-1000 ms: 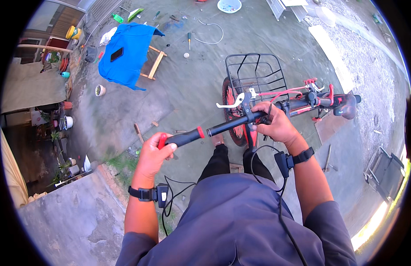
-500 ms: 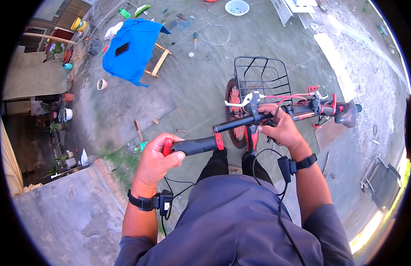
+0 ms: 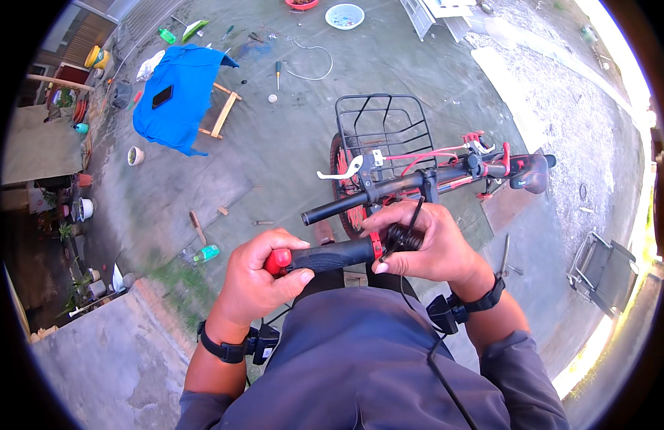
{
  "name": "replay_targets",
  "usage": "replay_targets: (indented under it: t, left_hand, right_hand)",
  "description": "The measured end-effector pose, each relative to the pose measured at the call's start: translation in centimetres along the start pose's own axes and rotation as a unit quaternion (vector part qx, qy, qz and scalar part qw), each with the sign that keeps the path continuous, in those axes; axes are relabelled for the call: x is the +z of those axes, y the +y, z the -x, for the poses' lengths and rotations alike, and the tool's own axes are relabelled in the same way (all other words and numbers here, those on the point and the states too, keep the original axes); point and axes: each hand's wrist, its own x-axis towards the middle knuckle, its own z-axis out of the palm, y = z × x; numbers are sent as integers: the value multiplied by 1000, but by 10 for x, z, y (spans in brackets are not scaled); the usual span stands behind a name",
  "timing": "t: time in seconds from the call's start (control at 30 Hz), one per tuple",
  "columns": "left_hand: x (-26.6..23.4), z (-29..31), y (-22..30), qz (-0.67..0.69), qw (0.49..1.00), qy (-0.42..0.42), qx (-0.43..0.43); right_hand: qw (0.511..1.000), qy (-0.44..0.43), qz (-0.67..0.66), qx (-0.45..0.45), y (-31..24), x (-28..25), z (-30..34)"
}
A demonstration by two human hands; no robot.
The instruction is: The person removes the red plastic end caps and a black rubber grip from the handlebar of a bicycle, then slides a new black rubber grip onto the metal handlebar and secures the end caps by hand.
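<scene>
- Your left hand [image 3: 254, 278] grasps the red-capped end of a black handlebar grip [image 3: 330, 256].
- Your right hand [image 3: 444, 247] holds a dark coiled piece [image 3: 404, 239] at the grip's red-ringed end.
- Beyond them, the bare handlebar tube [image 3: 335, 208] points left, near a white brake lever [image 3: 344, 172].
- A phone [image 3: 163, 97] lies on blue cloth [image 3: 185, 86].

the grey ground [image 3: 289, 122] bears a screwdriver [image 3: 278, 67], a green bottle [image 3: 207, 253] and a white basin [image 3: 344, 26].
</scene>
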Motion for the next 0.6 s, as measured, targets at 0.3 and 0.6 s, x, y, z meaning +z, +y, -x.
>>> replay_targets:
  t: [0.3, 0.6]
  left_hand:
    - [16, 7, -6, 68, 993, 17, -92]
    - [18, 13, -4, 156, 977, -4, -147]
  right_hand:
    - [998, 27, 33, -47, 5, 0, 13]
    - [996, -10, 9, -89, 9, -8, 29]
